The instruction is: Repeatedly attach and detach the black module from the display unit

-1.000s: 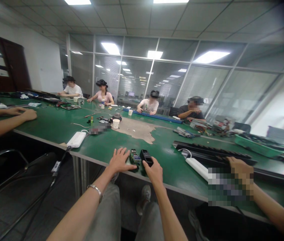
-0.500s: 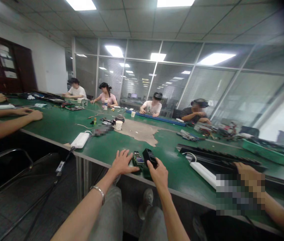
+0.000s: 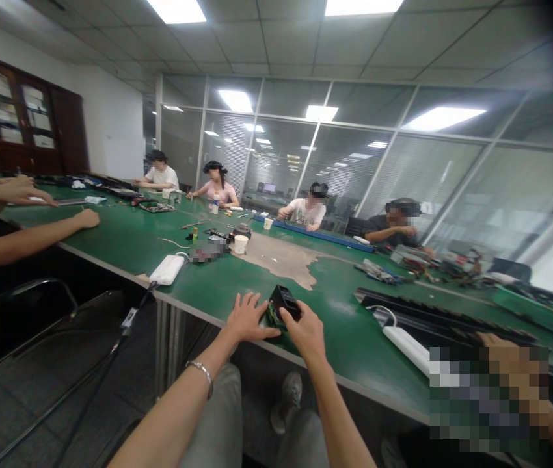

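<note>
On the green table near its front edge, my left hand (image 3: 250, 317) lies with its fingers spread. Its fingertips and thumb are close to a small green circuit board (image 3: 273, 314); contact is hard to make out. My right hand (image 3: 306, 330) grips a black plastic housing (image 3: 283, 299) with openings in its upper face. The housing is tilted and sits over the circuit board, covering most of it. Only the board's left edge shows beside the housing.
A white power bank (image 3: 167, 270) with a cable lies left on the table (image 3: 198, 286). Paper cups (image 3: 240, 245) and small parts stand farther back. At right are another white power bank (image 3: 407, 348), a long black tray (image 3: 432, 318) and a co-worker's hand (image 3: 505, 364). Several people sit opposite.
My right hand has moved the black housing leftward from beside the circuit board to over it. My left hand stays spread beside the board. The camera view has turned slightly left.
</note>
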Demonstrator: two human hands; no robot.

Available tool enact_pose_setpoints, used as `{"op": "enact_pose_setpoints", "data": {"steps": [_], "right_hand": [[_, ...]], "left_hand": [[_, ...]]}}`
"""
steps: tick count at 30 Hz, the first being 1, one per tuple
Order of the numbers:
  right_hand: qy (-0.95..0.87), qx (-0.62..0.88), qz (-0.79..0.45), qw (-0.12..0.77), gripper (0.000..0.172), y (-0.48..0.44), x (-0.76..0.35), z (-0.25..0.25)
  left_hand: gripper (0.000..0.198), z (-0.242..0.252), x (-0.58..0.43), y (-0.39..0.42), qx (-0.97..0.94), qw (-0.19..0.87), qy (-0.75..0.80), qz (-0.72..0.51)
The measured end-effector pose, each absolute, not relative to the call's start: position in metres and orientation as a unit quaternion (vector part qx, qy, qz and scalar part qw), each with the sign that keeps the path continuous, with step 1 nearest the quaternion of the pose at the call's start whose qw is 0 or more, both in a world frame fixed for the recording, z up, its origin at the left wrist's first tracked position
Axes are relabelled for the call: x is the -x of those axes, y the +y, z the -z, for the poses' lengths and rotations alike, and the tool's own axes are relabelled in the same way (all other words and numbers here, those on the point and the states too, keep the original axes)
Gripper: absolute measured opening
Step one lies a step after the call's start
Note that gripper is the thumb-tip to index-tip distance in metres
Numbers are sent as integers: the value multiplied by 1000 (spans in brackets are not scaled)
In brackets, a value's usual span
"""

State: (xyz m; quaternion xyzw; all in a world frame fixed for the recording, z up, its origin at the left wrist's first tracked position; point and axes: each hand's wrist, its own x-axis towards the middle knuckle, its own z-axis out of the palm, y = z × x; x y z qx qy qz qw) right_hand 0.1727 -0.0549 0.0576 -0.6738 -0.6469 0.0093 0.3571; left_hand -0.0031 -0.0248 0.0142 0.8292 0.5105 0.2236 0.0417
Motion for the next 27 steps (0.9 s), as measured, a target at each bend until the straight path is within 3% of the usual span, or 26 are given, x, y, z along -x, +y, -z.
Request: {"op": "enact_pose_setpoints", "data": {"steps": [5, 14, 18, 24, 27], "right_hand": [[-670, 675, -10, 308, 44, -56, -163, -66], [-686, 682, -19, 255, 36, -66, -163, -60], [-684, 691, -35, 231, 41, -67, -163, -58], [-669, 702, -13, 245, 71, -68, -164, -51], [-667, 701, -26, 253, 60, -69, -163, -49]], "left_hand": [[89, -12, 3, -24, -831, 31, 508, -224], [103, -8, 1, -18, -830, 30, 513, -217], [106, -5, 1, -17, -834, 26, 506, -219], [111, -4, 0, -17, -834, 22, 504, -223], [108, -5, 1, -17, -836, 22, 503, -220]]}}
